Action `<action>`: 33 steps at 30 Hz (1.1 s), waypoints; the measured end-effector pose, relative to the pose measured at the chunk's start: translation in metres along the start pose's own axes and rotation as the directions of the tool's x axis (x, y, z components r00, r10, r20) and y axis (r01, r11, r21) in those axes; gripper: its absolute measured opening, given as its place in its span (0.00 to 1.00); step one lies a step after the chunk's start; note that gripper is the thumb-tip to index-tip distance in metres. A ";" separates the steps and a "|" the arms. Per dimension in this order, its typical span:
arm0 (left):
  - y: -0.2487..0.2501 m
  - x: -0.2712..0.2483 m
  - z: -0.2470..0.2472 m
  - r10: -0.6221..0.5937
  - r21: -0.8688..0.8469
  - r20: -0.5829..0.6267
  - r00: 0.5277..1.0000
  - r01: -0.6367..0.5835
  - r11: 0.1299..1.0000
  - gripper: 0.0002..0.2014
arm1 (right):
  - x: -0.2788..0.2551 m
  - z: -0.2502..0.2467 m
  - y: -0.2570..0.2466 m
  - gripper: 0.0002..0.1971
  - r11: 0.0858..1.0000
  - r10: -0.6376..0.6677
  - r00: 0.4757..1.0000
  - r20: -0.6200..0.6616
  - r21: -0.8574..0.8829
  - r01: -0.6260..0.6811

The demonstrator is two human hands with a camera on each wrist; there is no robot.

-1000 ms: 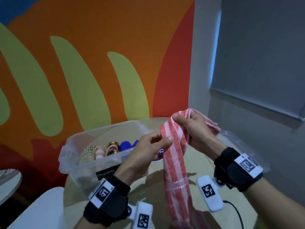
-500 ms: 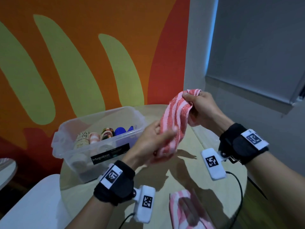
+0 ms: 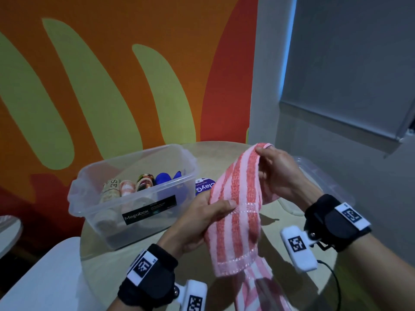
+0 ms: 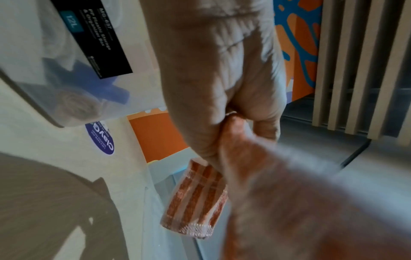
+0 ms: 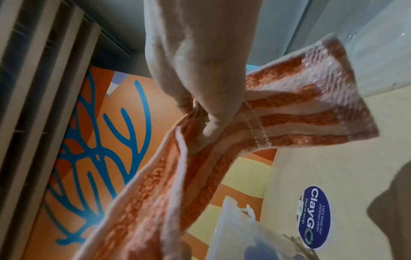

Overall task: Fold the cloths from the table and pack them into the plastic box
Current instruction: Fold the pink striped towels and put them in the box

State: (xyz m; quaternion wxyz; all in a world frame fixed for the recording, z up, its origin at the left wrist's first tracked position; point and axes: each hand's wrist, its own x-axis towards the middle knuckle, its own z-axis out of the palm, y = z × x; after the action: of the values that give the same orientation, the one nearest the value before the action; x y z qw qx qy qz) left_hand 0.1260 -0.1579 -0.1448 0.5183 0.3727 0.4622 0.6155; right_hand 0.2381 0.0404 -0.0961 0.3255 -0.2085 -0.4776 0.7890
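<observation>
Both hands hold a pink-and-red striped terry cloth [image 3: 235,212] in the air above the round pale wooden surface [image 3: 278,223]. The right hand [image 3: 278,173] grips the cloth's top fold, its fingers [image 5: 213,98] curled round the bunched fabric, with a short hemmed end of the cloth sticking out beyond them in the right wrist view. The left hand [image 3: 197,223] grips the cloth lower down and nearer the person, thumb lying across the front of the stripes and the other fingers [image 4: 262,112] curled behind. Below the left fingers the cloth hangs doubled, one stitched hem in front and a longer tail dropping toward the bottom edge of the head view.

To the left of the left fingers, just beside them, stands a clear rectangular plastic box [image 3: 134,196] with a black label, open at the top. Inside it a row of rolled cloths [image 3: 128,187] stands on end: a beige one, a pink one, a dark patterned one and a blue one. Between the box and the held cloth a round purple sticker [image 3: 203,186] lies on the surface, partly hidden by the cloth. Beyond the right fingers a clear plastic lid [image 3: 318,176] lies flat on the surface
</observation>
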 end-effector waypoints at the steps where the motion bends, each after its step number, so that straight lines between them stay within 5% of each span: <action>1: -0.001 -0.001 -0.002 -0.009 -0.041 0.008 1.000 0.009 0.999 0.17 | 0.000 -0.003 -0.003 0.07 1.000 -0.003 1.000 -0.021 0.026 0.004; 7: -0.016 -0.002 -0.002 -0.091 -0.055 -0.038 0.995 0.089 0.995 0.22 | 0.018 -0.026 0.041 0.10 0.963 0.205 0.973 -0.106 -0.156 -0.220; 13: 0.000 0.026 0.000 -0.029 -0.218 -0.098 0.995 0.007 0.976 0.23 | 0.051 -0.008 -0.024 0.16 0.992 0.019 0.996 0.087 0.122 -0.030; 16: -0.008 0.041 -0.007 -0.116 -0.268 -0.170 0.979 0.068 0.961 0.20 | 0.060 -0.022 -0.017 0.24 0.986 0.051 0.994 0.100 -0.164 -0.034; 18: -0.030 0.044 -0.016 -0.256 -0.287 -0.178 0.950 0.199 0.937 0.19 | 0.053 -0.044 0.015 0.25 0.884 0.195 0.979 0.062 -0.443 -0.148; 22: -0.077 0.034 -0.030 -0.412 -0.101 -0.322 0.852 0.402 0.910 0.17 | 0.014 -0.078 0.072 0.21 0.519 0.360 0.928 -0.100 -0.804 -0.288; 24: -0.089 0.025 -0.032 -0.380 0.011 -0.349 0.857 0.409 0.912 0.16 | -0.001 -0.081 0.087 0.18 0.397 0.245 0.965 -0.099 -0.897 -0.193; 27: -0.091 0.017 -0.034 -0.315 0.037 -0.424 0.849 0.364 0.931 0.20 | -0.024 -0.066 0.092 0.09 0.146 0.103 0.992 0.067 -0.988 0.052; 30: -0.085 0.016 -0.035 -0.269 0.100 -0.475 0.838 0.355 0.929 0.21 | -0.048 -0.047 0.098 0.08 0.115 0.253 0.943 0.218 -0.974 0.195; 33: -0.079 0.016 -0.038 -0.253 0.100 -0.514 0.820 0.350 0.931 0.17 | -0.065 -0.040 0.113 0.21 0.062 0.382 0.871 0.308 -0.949 0.308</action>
State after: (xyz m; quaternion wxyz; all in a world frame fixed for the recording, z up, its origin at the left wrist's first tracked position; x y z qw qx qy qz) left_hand 0.1106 -0.1468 -0.2320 0.4365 0.1728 0.6886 0.5526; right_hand 0.2743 -0.0185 -0.2136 -0.0619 -0.1792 -0.9429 0.2740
